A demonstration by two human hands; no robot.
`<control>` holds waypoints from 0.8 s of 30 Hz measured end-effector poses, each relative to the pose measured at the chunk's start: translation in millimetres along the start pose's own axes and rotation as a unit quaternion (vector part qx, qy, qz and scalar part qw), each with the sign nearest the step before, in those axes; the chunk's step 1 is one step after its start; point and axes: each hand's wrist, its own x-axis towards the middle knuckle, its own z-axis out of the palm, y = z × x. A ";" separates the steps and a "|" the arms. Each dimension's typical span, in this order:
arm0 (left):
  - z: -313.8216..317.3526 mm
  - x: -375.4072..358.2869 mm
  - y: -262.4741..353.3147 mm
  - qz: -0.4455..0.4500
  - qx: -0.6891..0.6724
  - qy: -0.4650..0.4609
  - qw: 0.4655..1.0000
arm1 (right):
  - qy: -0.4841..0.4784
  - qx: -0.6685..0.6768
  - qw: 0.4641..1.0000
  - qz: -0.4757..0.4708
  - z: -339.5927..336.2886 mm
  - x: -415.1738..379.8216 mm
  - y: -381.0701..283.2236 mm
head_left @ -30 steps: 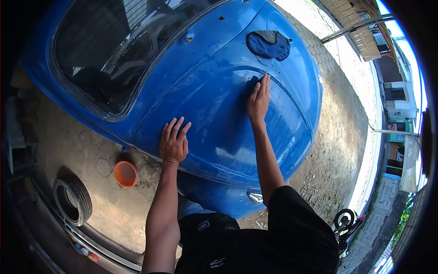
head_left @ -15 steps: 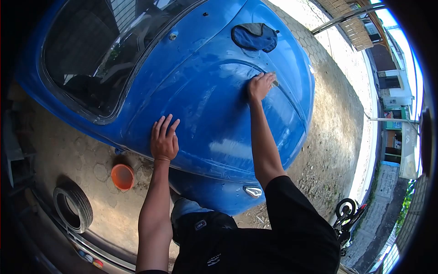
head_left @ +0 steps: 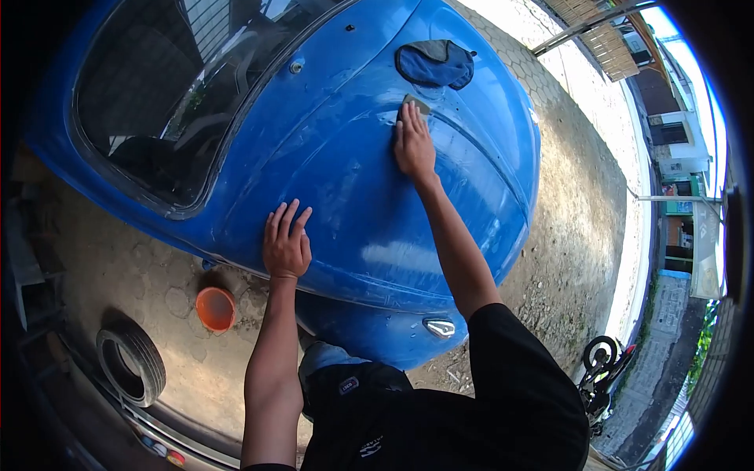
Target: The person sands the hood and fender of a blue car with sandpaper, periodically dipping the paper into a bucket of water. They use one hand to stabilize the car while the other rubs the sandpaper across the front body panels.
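Below, orange bowl (head_left: 215, 308) on paving, contents unclear; left hand (head_left: 286, 245) nearest.

We see hard daylight from above: white glare patches on the glossy blue car hood (head_left: 369, 196), washed-out pavement toward its far edge, deep shade along its left. Fisheye bending and black vignetting ring the frame; distant buildings seem slightly soft.

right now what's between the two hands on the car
Head view: only bare, wet-looking blue car body lies between the left hand, flat on it, and the right hand, which presses a small pad.
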 end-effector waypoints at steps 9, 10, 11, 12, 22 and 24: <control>0.2 0.0 -3.1 -0.012 -0.020 0.009 1.000 | -0.214 0.047 0.938 -0.269 -13.2 -125.0 -106.5; 2.0 -0.2 -2.8 -0.016 -0.025 0.011 0.999 | -0.207 0.015 0.934 -0.289 -20.3 -119.0 -90.6; 0.3 0.3 -2.4 -0.016 -0.028 0.014 0.999 | -0.202 -0.016 0.929 -0.310 -26.9 -107.2 -72.0; 0.9 0.6 -2.7 -0.016 -0.028 0.020 0.999 | -0.197 -0.044 0.923 -0.329 -30.6 -94.2 -56.9; 0.2 -0.6 -0.7 -0.039 -0.008 0.055 0.998 | -0.251 0.069 0.933 -0.248 -19.2 -193.4 -126.0; -0.5 -1.3 -3.1 -0.033 -0.003 0.053 0.998 | -0.296 0.070 0.903 -0.305 -21.7 -219.1 -118.7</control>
